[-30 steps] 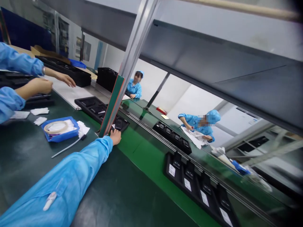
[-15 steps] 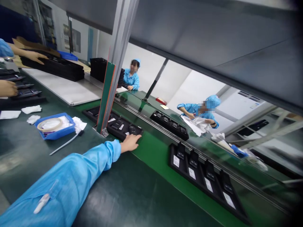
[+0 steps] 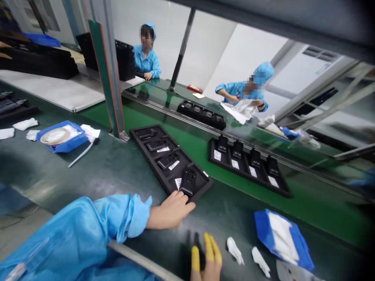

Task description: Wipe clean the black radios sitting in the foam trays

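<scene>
The left hand (image 3: 171,210) lies loosely open, empty, against the black tray (image 3: 164,177) at lower center; the right hand (image 3: 208,263), also open and empty, sits at the bottom edge.

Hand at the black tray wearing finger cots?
No, that hand is bare at the edge of the black foam tray; yellow cots show only on the other hand.

Nothing readable; white labels (image 3: 177,183) — too small.
</scene>
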A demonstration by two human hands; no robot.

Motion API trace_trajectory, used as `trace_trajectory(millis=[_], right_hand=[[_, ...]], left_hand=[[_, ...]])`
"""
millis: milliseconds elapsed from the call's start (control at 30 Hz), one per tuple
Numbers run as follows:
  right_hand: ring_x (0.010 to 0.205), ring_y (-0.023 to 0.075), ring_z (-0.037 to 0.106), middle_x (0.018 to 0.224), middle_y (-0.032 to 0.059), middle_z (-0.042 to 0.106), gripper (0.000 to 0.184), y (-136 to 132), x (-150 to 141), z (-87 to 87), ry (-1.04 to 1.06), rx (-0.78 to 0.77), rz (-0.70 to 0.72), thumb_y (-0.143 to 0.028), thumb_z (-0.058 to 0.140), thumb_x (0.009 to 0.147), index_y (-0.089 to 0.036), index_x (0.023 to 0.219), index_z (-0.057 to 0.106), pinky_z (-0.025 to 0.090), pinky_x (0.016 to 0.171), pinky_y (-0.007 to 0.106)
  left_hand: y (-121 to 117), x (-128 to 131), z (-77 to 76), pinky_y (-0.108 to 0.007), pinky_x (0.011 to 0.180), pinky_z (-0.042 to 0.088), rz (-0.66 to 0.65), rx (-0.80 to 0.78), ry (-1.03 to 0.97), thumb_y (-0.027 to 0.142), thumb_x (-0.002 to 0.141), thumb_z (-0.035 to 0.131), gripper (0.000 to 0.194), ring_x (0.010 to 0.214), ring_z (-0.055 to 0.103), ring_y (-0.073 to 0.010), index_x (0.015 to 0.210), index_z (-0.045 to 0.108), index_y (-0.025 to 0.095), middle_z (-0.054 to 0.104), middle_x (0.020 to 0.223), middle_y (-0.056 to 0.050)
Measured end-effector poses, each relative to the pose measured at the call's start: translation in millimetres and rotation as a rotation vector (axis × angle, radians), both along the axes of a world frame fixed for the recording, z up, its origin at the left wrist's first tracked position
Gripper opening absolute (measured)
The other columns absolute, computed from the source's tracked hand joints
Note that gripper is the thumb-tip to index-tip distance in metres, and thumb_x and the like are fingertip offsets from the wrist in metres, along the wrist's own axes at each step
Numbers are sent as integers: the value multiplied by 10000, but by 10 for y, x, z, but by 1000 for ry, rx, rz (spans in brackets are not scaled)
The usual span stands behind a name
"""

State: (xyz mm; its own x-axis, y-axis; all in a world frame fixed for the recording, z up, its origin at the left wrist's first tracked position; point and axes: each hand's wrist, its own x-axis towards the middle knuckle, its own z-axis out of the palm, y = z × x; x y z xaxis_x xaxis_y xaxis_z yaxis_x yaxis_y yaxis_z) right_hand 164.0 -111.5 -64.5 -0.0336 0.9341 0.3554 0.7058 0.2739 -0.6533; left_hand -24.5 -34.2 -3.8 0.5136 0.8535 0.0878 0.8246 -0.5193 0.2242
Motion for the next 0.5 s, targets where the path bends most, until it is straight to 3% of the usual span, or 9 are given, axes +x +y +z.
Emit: trace_trajectory(millis=[133,233,300,500], right_hand=[[1086,339,547,1253,254,494,745,315,14,-64,99,-190,-159,-554,368,863,-50,1408,316,435,935,526],[1256,427,385,1285,335,430,769,522,-36,-7,12,-237,-203,-501,334,842,57,1372,329,342,989,588],[1317,445,298,1334,345,374,705,567,-58,16,-47,-243,-193,-414,325,834,51,1364,350,319,995,601],[1357,406,280,1388,264,372,622,651,86,8,-107,-307,-132,-280,359,785,-69,1368,403,331,1002,577]], left_hand=[[-488,263,-68,-366,712,403,-106,0,35,185,817,552,178,831,540,-250,992,573,159,606,886,-98],[-718,416,-128,-344,676,397,-205,26,33,223,859,547,107,767,544,-219,914,590,141,611,813,-77],[-780,482,-152,-340,654,395,-243,49,16,312,864,573,179,737,544,-213,861,598,134,611,782,-71],[-726,676,-147,-344,594,379,-321,51,-11,431,816,578,241,673,539,-222,818,613,192,615,769,-80]])
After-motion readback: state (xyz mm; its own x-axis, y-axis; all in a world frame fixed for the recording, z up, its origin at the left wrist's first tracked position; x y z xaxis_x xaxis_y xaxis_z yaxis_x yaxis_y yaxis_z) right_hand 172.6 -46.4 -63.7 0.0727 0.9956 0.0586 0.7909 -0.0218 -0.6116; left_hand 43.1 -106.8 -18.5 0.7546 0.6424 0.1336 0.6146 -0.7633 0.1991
